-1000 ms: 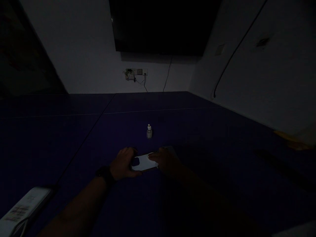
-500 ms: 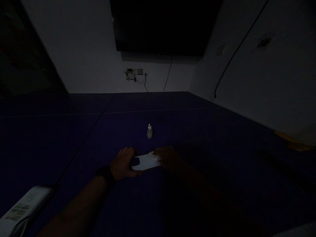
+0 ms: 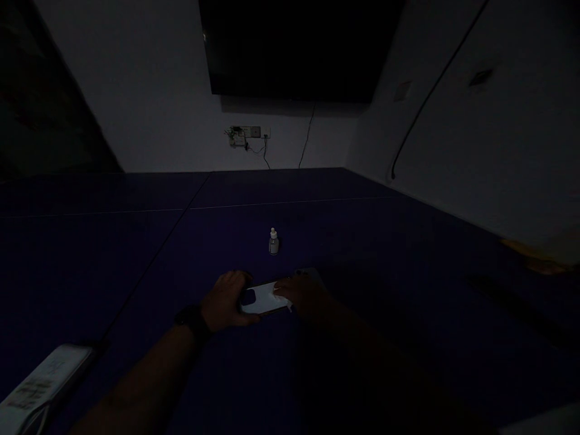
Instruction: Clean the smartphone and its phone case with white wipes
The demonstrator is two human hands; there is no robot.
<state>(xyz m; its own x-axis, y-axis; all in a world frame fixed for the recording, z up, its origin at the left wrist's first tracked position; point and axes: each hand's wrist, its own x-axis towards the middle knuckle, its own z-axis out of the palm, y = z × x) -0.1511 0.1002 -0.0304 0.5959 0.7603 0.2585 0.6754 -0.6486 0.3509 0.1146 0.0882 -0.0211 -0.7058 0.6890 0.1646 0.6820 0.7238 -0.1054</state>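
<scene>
A pale phone case [image 3: 263, 300] with a dark camera cutout lies flat on the dark purple surface. My left hand [image 3: 229, 300] grips its left end, thumb along the near edge and fingers at the far edge. Pressed onto the middle of the case is a white tissue [image 3: 281, 297], bunched under the fingers of my right hand [image 3: 308, 296], which covers the case's right end. Just behind my right hand shows part of a phone [image 3: 312, 273] with camera lenses, mostly hidden. Farther back, a small dropper bottle [image 3: 273, 243] with a white top stands upright.
A white power strip [image 3: 45, 380] with a cable lies at the lower left. A dark long object [image 3: 507, 308] and something yellow [image 3: 534, 254] lie to the right. Beyond are wall sockets [image 3: 249, 134] and a large black screen [image 3: 294, 48]. The room is dim.
My right hand has slid a little left along the phone case with the tissue, and more of the phone behind it shows. My left hand keeps its place.
</scene>
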